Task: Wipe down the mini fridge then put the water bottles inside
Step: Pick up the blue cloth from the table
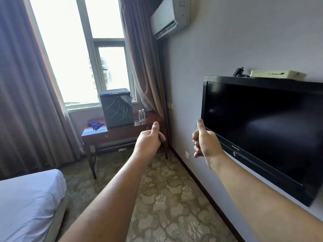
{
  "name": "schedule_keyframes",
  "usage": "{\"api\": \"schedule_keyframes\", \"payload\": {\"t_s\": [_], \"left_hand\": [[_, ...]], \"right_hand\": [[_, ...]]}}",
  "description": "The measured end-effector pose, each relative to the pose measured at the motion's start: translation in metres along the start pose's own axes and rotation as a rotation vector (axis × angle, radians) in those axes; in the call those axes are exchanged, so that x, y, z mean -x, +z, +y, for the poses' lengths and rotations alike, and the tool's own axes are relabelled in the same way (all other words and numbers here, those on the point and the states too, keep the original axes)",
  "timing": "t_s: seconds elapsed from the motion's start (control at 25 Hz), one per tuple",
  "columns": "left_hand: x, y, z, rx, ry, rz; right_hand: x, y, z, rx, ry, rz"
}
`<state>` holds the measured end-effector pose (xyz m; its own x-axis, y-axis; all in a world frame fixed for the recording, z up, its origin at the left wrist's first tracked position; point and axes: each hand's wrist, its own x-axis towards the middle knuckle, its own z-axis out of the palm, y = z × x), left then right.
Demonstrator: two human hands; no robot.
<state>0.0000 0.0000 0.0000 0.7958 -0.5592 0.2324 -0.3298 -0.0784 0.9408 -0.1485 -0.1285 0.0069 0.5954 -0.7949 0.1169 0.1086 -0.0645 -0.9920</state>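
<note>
A dark mini fridge with its door closed stands on a wooden desk under the window, across the room. Two clear water bottles stand upright on the desk just right of the fridge. A blue cloth lies crumpled on the desk to the fridge's left. My left hand and my right hand are stretched out in front of me, far short of the desk. Both are closed fists with the thumb up, holding nothing.
A black wall-mounted TV juts out on the right, close to my right arm. A bed corner with a white sheet fills the lower left. Patterned carpet runs between them to the desk. Curtains flank the window; an air conditioner hangs above.
</note>
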Motion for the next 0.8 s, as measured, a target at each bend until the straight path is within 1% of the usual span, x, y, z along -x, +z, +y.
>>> {"api": "schedule_keyframes", "payload": {"t_s": [0.08,0.16,0.24,0.36,0.48,0.6,0.8], "left_hand": [[-0.019,0.016,-0.002,0.022,-0.020,0.013],[-0.039,0.029,-0.010,0.018,-0.058,0.029],[-0.064,0.037,-0.021,0.007,-0.068,0.024],[-0.107,0.032,-0.044,0.064,-0.073,0.027],[-0.151,0.014,-0.088,0.058,-0.089,0.025],[-0.215,-0.015,-0.143,0.009,-0.135,0.033],[-0.331,-0.083,-0.202,0.089,-0.165,0.031]], "right_hand": [[-0.026,-0.002,0.004,0.001,-0.009,-0.029],[-0.051,0.003,0.014,0.016,0.024,-0.064],[-0.075,0.015,0.026,0.014,0.039,-0.095],[-0.113,0.045,0.046,0.036,0.063,-0.123],[-0.157,0.093,0.074,0.080,0.095,-0.154],[-0.208,0.164,0.114,0.140,0.126,-0.207],[-0.306,0.268,0.145,0.189,0.187,-0.202]]}}
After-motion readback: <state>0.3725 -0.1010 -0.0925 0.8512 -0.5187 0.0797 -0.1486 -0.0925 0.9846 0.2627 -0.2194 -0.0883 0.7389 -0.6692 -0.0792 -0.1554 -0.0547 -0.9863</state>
